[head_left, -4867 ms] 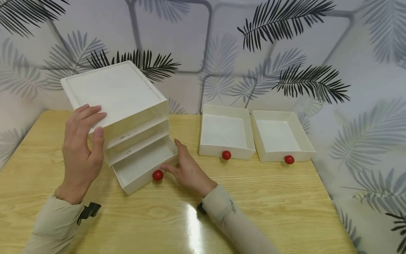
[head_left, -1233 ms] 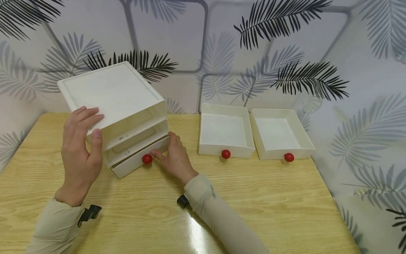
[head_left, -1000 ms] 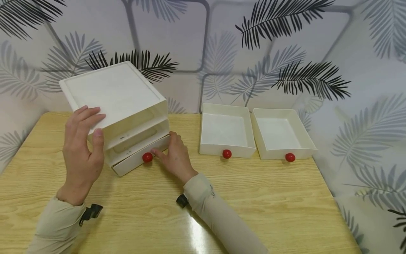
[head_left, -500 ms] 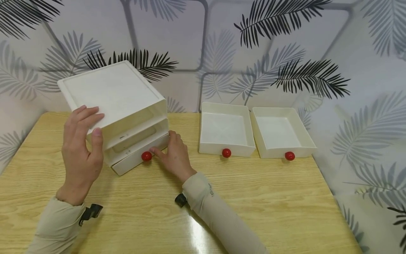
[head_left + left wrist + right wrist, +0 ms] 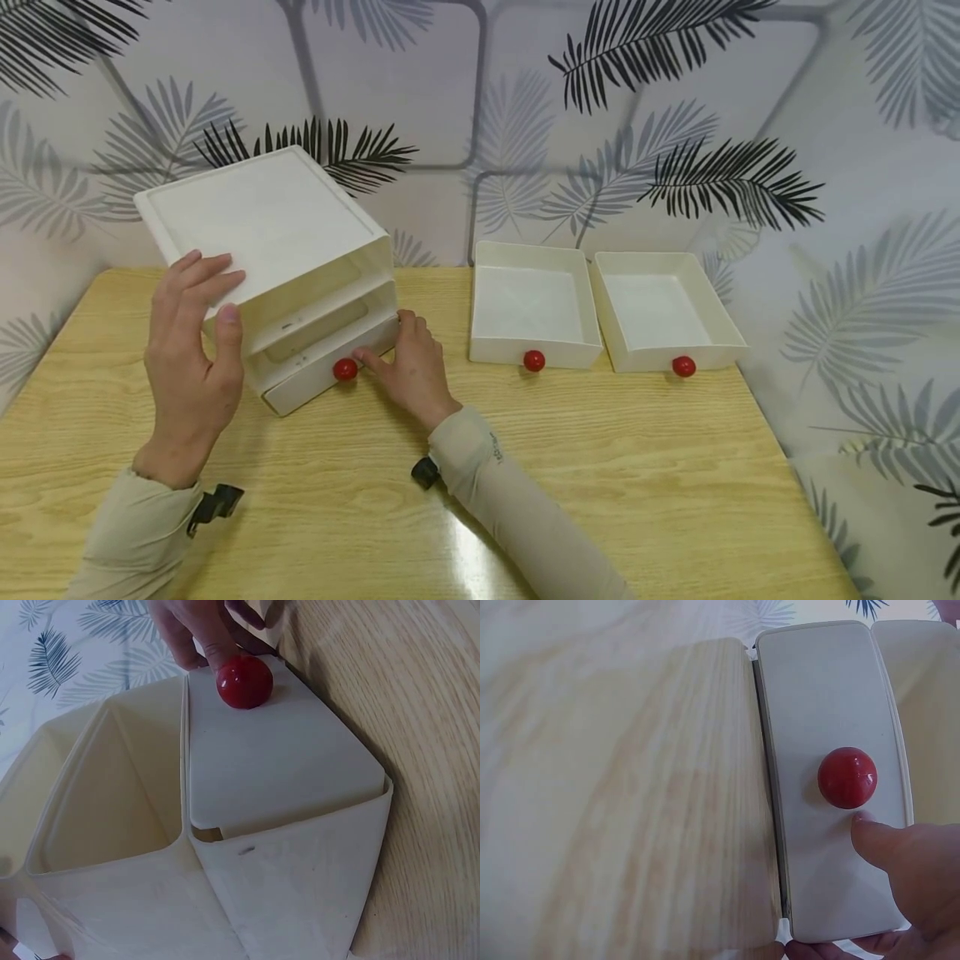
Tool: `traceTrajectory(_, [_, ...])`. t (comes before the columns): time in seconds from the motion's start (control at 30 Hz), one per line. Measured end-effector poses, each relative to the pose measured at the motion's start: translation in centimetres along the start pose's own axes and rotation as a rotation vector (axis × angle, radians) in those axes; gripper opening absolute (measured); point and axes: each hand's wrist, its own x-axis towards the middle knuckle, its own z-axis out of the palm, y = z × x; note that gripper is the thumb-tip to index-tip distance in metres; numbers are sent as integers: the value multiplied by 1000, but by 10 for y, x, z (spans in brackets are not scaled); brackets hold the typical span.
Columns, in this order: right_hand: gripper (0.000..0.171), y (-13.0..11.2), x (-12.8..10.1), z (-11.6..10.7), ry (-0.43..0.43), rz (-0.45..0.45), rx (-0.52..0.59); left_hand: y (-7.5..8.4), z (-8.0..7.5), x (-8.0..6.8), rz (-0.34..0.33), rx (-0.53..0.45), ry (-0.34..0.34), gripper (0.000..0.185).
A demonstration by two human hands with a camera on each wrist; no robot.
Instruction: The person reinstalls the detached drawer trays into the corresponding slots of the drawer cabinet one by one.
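Wood-grain table (image 5: 600, 500) standing vs palm-leaf wallpaper (image 5: 675, 100). Near edge: beige sleeves coming in from below. L hand (image 5: 191, 358) bracing front-left corner of white drawer cabinet (image 5: 262, 217), fingers straight on top, thumb lying up corner. R hand (image 5: 408, 367) pressing front of bottom drawer (image 5: 315, 385), index tip just beside red knob (image 5: 345, 369); fingers fairly straight, nothing pinched. Drawer sitting almost fully in, two upper slots showing empty. Further right: two loose drawers (image 5: 534, 304) (image 5: 663, 312) lying side by side, near wall.
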Motion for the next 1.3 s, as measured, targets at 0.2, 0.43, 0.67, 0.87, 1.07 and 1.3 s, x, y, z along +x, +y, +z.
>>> traceTrajectory(0.2, [78,1,-3,-2,-6,2,3,-1,0,-2,2,0,-2,41])
traceTrajectory(0.43, [74,3,-5,-9,-35,-23,-28,2,1,0,10,-7,8,41])
traceTrajectory(0.67, [66,5,-11,-20,-99,2,-36,7,2,1,13,-9,19,43])
traceTrajectory(0.87, [58,8,-19,-31,-117,-1,-75,9,2,2,12,-8,26,43])
traceTrajectory(1.07, [49,12,-24,-43,-103,-6,-96,9,1,2,0,-3,22,41])
traceTrajectory(1.3, [41,18,-29,-55,-40,-87,-133,10,3,2,1,-8,32,41])
